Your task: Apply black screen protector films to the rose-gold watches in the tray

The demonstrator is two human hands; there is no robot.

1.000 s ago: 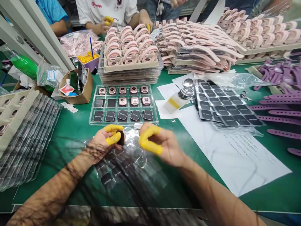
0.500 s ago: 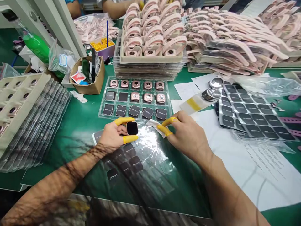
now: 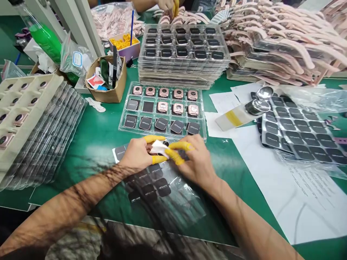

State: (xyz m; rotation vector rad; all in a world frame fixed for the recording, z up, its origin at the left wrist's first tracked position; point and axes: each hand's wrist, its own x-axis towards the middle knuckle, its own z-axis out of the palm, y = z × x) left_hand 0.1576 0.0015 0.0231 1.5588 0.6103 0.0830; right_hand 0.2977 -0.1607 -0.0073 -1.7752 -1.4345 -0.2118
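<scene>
My left hand (image 3: pixel 137 153), with yellow finger cots on thumb and forefinger, grips a smartwatch body by its edges; only a dark sliver of it shows. My right hand (image 3: pixel 193 157), also in yellow cots, pinches a folded white wipe (image 3: pixel 159 147) against the watch's face. Beneath the hands lies a clear film sheet with black square stickers (image 3: pixel 163 187). Just beyond them sits a clear plastic tray (image 3: pixel 121 124) of pink watch bodies (image 3: pixel 162 107) and black-covered ones (image 3: pixel 161 124); one cell in its middle row shows only a dark bottom.
Behind stands a stack of filled clear trays (image 3: pixel 184 65). At left are stacked trays (image 3: pixel 65 126) and a cardboard box (image 3: pixel 108 94). On the right lie a pump bottle (image 3: pixel 230 117), sticker sheets (image 3: pixel 306 126) and white paper (image 3: pixel 271 180). A co-worker's hand (image 3: pixel 168 6) shows at the back.
My right hand has moved left, bringing the wipe onto the watch in my left hand. At the back, the tray of strapped pink watches has left the stack top, exposing black-covered watches.
</scene>
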